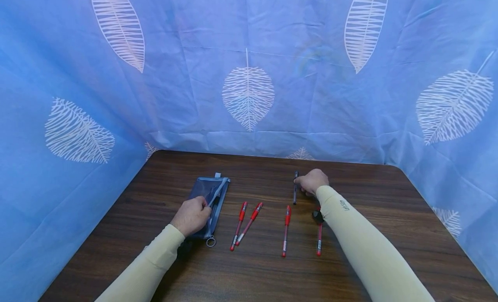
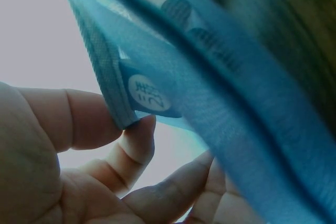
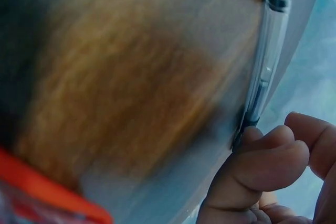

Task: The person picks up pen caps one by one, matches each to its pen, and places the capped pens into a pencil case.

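My left hand (image 1: 192, 215) holds the edge of a blue mesh zip pouch (image 1: 200, 189) that lies at the left of the table. In the left wrist view, thumb and fingertip pinch the zipper border (image 2: 107, 72), and a small label with a white round print (image 2: 149, 93) shows behind it. Farther right, my right hand (image 1: 314, 181) is at a black pen (image 1: 295, 197) near the back of the table. Its curled fingers (image 3: 262, 166) grip the pen around the cap end, while the clear barrel (image 3: 268, 51) sticks out past them.
Two red pens (image 1: 239, 224) lie close together beside the pouch. Another red pen (image 1: 285, 232) lies nearer the middle, and one more red pen (image 1: 319, 239) is partly covered by the right wrist. A blue leaf-print curtain (image 1: 249, 142) borders the dark wooden table (image 1: 256, 280).
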{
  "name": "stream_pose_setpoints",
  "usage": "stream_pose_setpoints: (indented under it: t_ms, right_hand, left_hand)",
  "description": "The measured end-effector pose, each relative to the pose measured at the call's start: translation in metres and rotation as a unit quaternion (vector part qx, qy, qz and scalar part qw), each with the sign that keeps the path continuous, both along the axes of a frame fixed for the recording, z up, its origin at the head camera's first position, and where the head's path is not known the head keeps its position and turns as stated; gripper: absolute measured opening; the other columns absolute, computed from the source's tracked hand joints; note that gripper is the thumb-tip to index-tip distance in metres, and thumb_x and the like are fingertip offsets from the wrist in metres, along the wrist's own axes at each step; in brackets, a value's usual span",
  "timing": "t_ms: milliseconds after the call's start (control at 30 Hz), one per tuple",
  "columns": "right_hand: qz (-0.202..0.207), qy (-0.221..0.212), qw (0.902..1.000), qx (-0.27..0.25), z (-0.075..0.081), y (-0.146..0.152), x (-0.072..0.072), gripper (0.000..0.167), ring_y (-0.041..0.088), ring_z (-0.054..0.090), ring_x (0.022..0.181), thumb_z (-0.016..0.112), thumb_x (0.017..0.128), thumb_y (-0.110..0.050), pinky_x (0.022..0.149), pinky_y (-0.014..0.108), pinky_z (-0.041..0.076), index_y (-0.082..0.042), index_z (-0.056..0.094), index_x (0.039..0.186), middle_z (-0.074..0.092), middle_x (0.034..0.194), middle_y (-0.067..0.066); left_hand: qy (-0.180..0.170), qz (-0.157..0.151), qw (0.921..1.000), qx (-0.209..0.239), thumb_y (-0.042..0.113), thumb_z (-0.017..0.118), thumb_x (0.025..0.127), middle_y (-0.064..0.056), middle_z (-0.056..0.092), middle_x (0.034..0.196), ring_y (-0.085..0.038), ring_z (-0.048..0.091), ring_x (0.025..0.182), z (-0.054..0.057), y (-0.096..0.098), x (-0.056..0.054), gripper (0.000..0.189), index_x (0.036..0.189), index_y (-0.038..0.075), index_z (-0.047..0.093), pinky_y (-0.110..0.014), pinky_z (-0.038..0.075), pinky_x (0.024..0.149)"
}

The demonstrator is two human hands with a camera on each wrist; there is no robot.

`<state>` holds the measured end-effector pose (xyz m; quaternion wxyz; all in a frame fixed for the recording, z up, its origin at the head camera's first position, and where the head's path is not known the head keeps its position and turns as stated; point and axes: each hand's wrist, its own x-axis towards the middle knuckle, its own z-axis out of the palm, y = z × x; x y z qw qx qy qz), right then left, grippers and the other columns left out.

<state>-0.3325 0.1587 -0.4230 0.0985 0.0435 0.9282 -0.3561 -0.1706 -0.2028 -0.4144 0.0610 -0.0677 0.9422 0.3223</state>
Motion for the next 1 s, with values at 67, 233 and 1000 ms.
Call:
stream_pose_setpoints:
  t_ms: [67, 233, 1000]
  right_hand:
    - [0.003, -0.001, 1.0, 0.006, -0.002, -0.001, -0.001, 0.036, 0.014, 0.058, 0.047, 0.067, 0.091, -0.033, 0.049, 0.029, 0.046, -0.003, 0.072, 0.072, 0.064, 0.059, 0.004]
    - [0.01, -0.003, 0.9995, 0.029, -0.004, -0.004, -0.002, 0.038, 0.015, 0.056, 0.046, 0.067, 0.091, -0.034, 0.048, 0.029, 0.044, -0.004, 0.071, 0.068, 0.063, 0.057, 0.004]
    - [0.017, 0.003, 0.9981, 0.059, -0.002, -0.017, -0.004, 0.038, 0.016, 0.057, 0.046, 0.071, 0.089, -0.024, 0.047, 0.028, 0.049, -0.012, 0.056, 0.056, 0.053, 0.05, 0.001]
  left_hand:
    - [0.0, 0.001, 1.0, 0.0, 0.023, 0.051, 0.101, -0.006, 0.057, 0.076, -0.018, 0.056, 0.063, 0.0, 0.0, 0.0, 0.017, 0.097, 0.009, 0.061, -0.03, 0.047, 0.053]
    - [0.002, 0.001, 1.0, 0.001, 0.023, 0.051, 0.101, -0.006, 0.057, 0.076, -0.018, 0.055, 0.063, -0.001, 0.0, -0.001, 0.017, 0.097, 0.01, 0.06, -0.03, 0.047, 0.053]
    - [-0.014, 0.008, 0.9999, -0.004, 0.023, 0.052, 0.101, -0.007, 0.057, 0.076, -0.019, 0.055, 0.064, 0.0, 0.0, -0.002, 0.016, 0.097, 0.01, 0.06, -0.03, 0.047, 0.054]
